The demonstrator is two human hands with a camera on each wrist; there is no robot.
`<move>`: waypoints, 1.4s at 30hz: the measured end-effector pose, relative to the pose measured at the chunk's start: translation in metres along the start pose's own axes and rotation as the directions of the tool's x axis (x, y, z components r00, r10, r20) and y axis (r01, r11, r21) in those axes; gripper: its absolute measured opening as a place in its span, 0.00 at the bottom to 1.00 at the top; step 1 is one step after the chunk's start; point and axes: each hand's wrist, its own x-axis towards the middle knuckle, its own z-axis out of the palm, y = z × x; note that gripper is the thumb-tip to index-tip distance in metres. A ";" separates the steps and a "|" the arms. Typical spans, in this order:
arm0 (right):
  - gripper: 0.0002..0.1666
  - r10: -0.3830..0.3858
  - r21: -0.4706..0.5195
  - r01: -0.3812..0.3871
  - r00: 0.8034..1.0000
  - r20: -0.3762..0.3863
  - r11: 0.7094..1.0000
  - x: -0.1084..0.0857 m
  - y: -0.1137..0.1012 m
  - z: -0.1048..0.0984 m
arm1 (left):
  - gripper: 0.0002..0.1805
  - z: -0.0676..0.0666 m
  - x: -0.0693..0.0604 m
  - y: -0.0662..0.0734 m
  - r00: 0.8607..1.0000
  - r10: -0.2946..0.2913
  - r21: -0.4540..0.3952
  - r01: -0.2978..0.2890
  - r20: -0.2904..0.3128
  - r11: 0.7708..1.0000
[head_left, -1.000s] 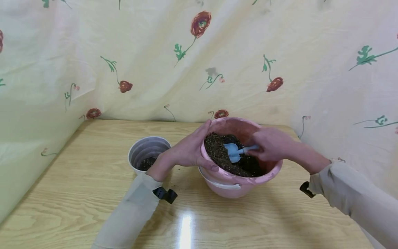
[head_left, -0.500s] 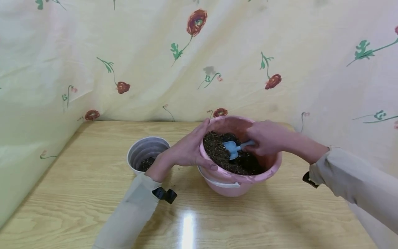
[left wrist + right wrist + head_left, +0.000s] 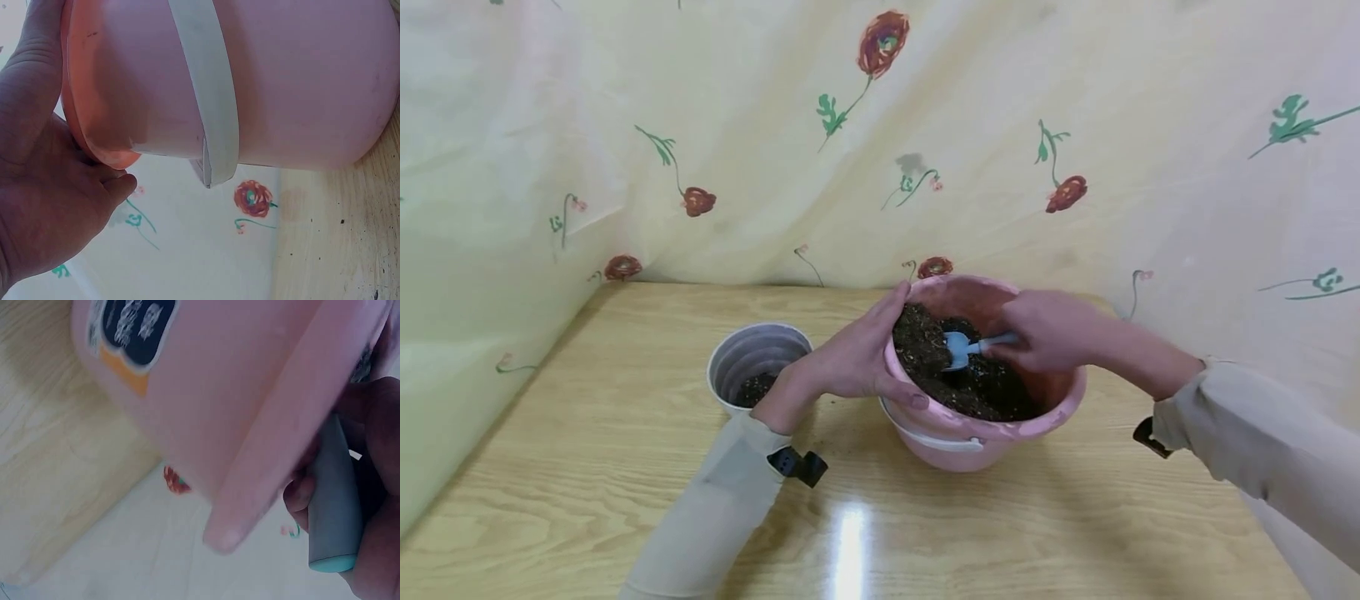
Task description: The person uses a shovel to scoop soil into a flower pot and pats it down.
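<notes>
A pink bucket (image 3: 947,460) of dark soil (image 3: 1000,392) stands tilted on the table. My left hand (image 3: 853,358) grips its left rim, the thumb in front and the fingers round the far side. In the left wrist view the bucket's white carrying handle (image 3: 215,94) hangs against its wall. Inside the bucket, my right hand (image 3: 1052,329) holds a small blue hand trowel (image 3: 957,350) by its handle. The blade lies against the heaped soil on the left, its tip partly hidden. The right wrist view has the trowel's grey handle end (image 3: 334,512) in the curled fingers.
Left of the bucket stands a white ribbed pot (image 3: 748,346) with some soil (image 3: 756,389) at its bottom, partly behind my left forearm. A few crumbs lie on the wooden table (image 3: 587,467). Flowered cloth (image 3: 760,167) hangs behind and along the left side.
The trowel has turned and its blade has pushed further into the soil at the left, now less visible. My right hand shifted slightly left and up. The left hand keeps its grip on the rim.
</notes>
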 end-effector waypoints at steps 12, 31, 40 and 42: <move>0.03 0.025 -0.099 -0.039 0.989 -0.145 0.994 -0.004 0.000 0.027 | 0.77 0.000 0.001 -0.001 0.998 0.054 -0.004 -0.054 -0.009 0.999; 0.06 -0.040 -0.177 -0.003 0.970 -0.241 0.984 -0.005 0.009 0.042 | 0.77 -0.001 0.001 0.000 0.996 0.081 0.003 -0.081 -0.025 0.997; 0.09 -0.038 -0.174 -0.001 0.974 -0.222 0.985 -0.005 0.018 0.040 | 0.78 -0.001 0.001 0.001 1.000 0.016 0.016 -0.016 0.000 1.000; 0.09 -0.031 -0.153 -0.003 0.975 -0.219 0.988 -0.006 0.019 0.037 | 0.78 -0.001 0.001 0.001 1.000 0.011 0.013 -0.011 0.002 1.000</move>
